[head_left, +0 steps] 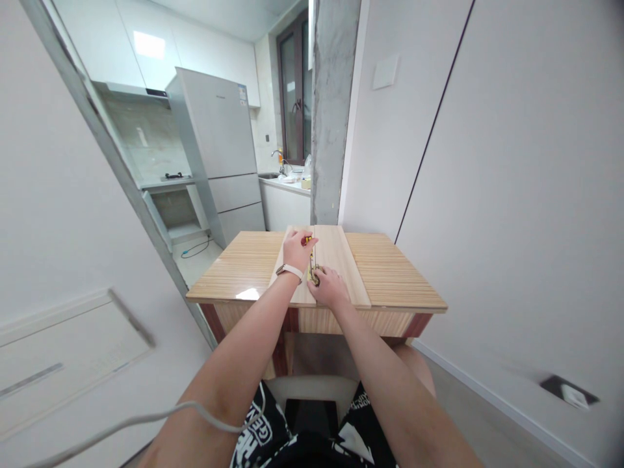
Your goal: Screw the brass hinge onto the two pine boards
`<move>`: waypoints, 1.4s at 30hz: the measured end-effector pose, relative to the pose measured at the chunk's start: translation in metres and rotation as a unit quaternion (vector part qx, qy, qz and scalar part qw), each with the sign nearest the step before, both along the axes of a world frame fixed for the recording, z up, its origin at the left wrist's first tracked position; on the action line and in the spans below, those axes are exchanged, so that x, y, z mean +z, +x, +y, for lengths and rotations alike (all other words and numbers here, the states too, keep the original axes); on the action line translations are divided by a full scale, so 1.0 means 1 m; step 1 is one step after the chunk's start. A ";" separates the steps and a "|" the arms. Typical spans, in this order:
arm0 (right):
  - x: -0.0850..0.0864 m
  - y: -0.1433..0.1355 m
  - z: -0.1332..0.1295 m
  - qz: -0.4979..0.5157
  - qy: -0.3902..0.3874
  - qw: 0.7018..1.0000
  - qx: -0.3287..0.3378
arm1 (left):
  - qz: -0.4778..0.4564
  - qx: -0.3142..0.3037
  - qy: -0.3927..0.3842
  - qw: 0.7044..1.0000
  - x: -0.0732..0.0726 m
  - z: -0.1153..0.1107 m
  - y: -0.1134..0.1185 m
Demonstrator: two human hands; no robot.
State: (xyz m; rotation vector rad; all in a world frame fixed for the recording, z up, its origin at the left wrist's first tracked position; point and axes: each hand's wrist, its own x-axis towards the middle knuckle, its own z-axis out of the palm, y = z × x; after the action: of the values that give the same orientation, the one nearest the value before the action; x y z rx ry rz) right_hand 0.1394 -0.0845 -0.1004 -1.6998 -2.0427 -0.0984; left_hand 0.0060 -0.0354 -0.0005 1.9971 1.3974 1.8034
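Note:
My left hand is closed around the red and yellow handle of a screwdriver. Its shaft points down at a small brass-coloured metal fitting lying near the seam between two pale wooden boards. With bent fingers, my right hand grips the fitting against the boards from the right. The fitting is partly hidden by the fingers, so its exact kind is unclear. Both boards lie flat, side by side, across the middle of the table.
A striped wooden table stands before me, with a drawer-like front below its edge. A grey cable crosses my left forearm. Beyond are a fridge, a sink counter and a concrete pillar. A white wall rises at the right.

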 end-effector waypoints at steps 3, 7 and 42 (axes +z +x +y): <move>0.001 0.000 0.000 -0.001 -0.005 1.000 0.005 | 0.009 0.004 -0.001 1.000 0.001 -0.002 0.001; 0.001 0.001 -0.001 0.000 -0.006 1.000 0.008 | 0.015 -0.026 -0.004 1.000 -0.001 -0.002 0.000; 0.003 0.000 -0.002 -0.002 -0.004 1.000 0.005 | 0.019 -0.069 0.005 0.997 -0.004 -0.003 0.001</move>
State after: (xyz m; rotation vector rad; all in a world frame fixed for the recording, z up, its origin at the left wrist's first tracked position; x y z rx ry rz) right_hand 0.1395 -0.0863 -0.0969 -1.6959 -2.0563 -0.0914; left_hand 0.0074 -0.0382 -0.0044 2.0868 1.2286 1.7280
